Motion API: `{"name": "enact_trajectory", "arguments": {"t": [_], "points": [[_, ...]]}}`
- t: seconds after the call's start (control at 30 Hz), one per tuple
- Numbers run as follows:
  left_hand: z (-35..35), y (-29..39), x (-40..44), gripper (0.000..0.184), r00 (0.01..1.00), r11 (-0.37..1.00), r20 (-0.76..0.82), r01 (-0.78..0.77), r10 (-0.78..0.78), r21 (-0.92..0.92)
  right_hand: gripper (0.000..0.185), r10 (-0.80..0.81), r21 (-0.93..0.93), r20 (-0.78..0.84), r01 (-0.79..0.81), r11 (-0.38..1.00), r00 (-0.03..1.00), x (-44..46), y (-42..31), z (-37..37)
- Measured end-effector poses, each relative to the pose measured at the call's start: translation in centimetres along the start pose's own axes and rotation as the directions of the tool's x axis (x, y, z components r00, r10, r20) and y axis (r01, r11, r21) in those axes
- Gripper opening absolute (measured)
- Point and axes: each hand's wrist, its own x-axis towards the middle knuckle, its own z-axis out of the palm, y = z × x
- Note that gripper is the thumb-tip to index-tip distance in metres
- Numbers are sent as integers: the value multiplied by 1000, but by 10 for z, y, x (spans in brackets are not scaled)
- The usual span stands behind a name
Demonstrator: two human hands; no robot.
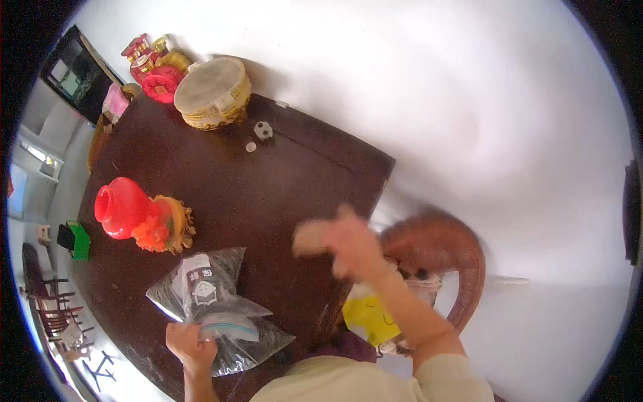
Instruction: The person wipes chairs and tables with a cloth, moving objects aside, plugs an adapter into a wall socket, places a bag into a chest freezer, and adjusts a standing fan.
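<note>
A clear plastic bag with dark print and a blue zip strip (204,278) lies over the dark table's near edge. My left hand (191,346) is closed on the bag's lower left part. My right hand (345,244) is over the table's right part, smeared by motion. A blurred light brown shape (311,239) shows at its fingertips; whether that is a held item or fingers cannot be told. The red vase (127,208) lies tilted in view on a golden carved base, beyond the bag.
On the dark table (268,194) are a round drum-like box (213,90), red and gold ornaments (161,84), a small white holed piece (263,130) and a white disc (251,147). A brown chair (469,261) with a yellow bag (368,315) stands right. A green box (79,241) is left.
</note>
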Motion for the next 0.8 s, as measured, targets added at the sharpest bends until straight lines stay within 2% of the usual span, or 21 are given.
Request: {"name": "enact_trajectory", "arguments": {"t": [0.03, 0.07, 0.1, 0.13, 0.23, 0.27, 0.33, 0.4, 0.43, 0.47, 0.5, 0.53, 0.6, 0.7, 0.8], "points": [[-3, 2, 0, 8, 1000, 1000, 13, -21, 21, -17, 37, 39, -38, -75, -41, 998, 996, 16, 31, -16], [-6, 5, 1, 8, 999, 999, 22, -41, 42, -34, 35, -14, -2, -371, 14, 1000, 929, 28, 64, -15], [-9, 8, 2, 8, 998, 997, 29, -59, 61, -51, 34, 127, -175, -348, -197, 964, 929, 41, 101, -8], [-11, 13, 3, 8, 997, 994, 20, -72, 74, -77, 38, 190, -154, -417, -275, 949, 889, 48, 137, 4], [-15, 25, 17, 9, 991, 982, -7, -136, 136, -130, 45, 63, -239, -642, -278, 930, 764, 53, 151, 25], [-15, 28, 26, 10, 985, 976, -28, -173, 170, -136, 53, 148, -210, -568, -317, 925, 809, 44, 134, 26], [-11, 32, 49, 11, 968, 961, -53, -251, 246, -120, 54, 305, -30, -467, -360, 933, 830, 19, 87, 27], [-2, 39, 77, 13, 945, 941, -56, -327, 323, -87, 58, 386, 148, -362, -356, 923, 849, -13, 34, 32], [5, 45, 92, 15, 927, 926, -92, -370, 363, -78, 60, 248, 75, -351, -237, 969, 903, -30, 15, 35], [14, 52, 108, 17, 907, 908, -126, -413, 403, -68, 59, 119, 10, -428, -127, 992, 896, -47, -10, 28], [20, 56, 124, 18, 885, 886, -108, -460, 453, -62, 57, 113, 51, -380, -101, 994, 918, -61, -31, 21], [26, 62, 139, 20, 860, 860, -90, -507, 502, -57, 49, 66, 106, -402, -25, 994, 913, -77, -36, 33], [43, 76, 170, 21, 807, 802, -142, -588, 573, -107, 23, 74, 293, -411, 55, 955, 909, -102, -53, 36], [81, 99, 210, 23, 732, 740, -269, -666, 626, -94, 22, 121, 472, -455, 124, 873, 882, -137, -49, 49], [118, 124, 243, 24, 681, 684, -366, -715, 634, -144, 24, 198, 475, -518, 87, 876, 832, -149, -57, 35]]}}
